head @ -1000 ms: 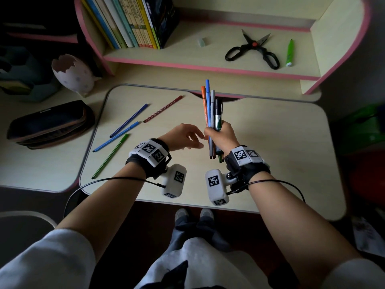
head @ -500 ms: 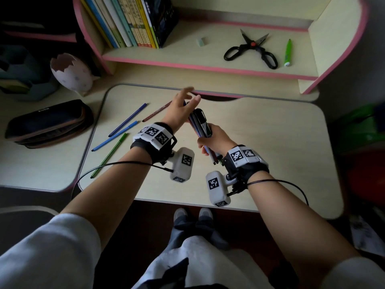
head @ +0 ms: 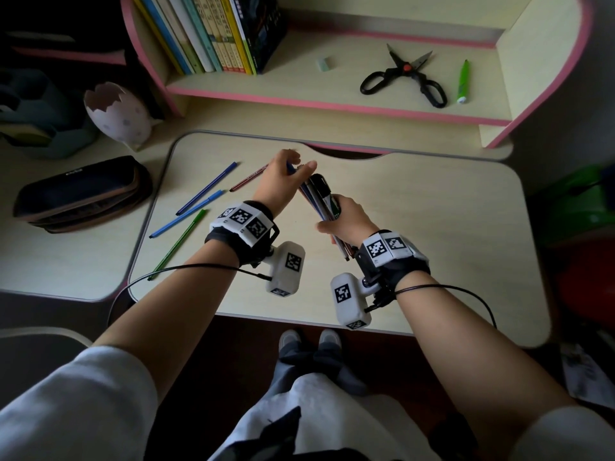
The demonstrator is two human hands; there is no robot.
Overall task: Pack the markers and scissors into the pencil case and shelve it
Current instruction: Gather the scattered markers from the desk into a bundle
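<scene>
My right hand [head: 346, 217] grips the lower part of a bundle of markers [head: 320, 197], tilted up and to the left above the desk. My left hand [head: 279, 181] is at the bundle's upper ends, thumb and fingers curled around the tips. To the left on the desk lie a dark blue marker [head: 208, 188], a light blue marker [head: 186, 214] and a green marker [head: 179, 242]. A red marker [head: 249, 178] is partly hidden behind my left hand. The dark pencil case [head: 83, 194] lies on the side table at far left. Black scissors [head: 402, 76] and a green marker [head: 463, 81] lie on the shelf.
A row of books [head: 216, 31] stands at the shelf's left end, with a small eraser [head: 326, 63] beside them. An egg-shaped holder [head: 116, 114] stands behind the pencil case. The shelf [head: 332, 103] has a pink edge. Cables hang from both wrist units.
The bundle has tipped from upright to leaning left. My left hand rose from beside my right hand to the bundle's top ends and closed on them.
</scene>
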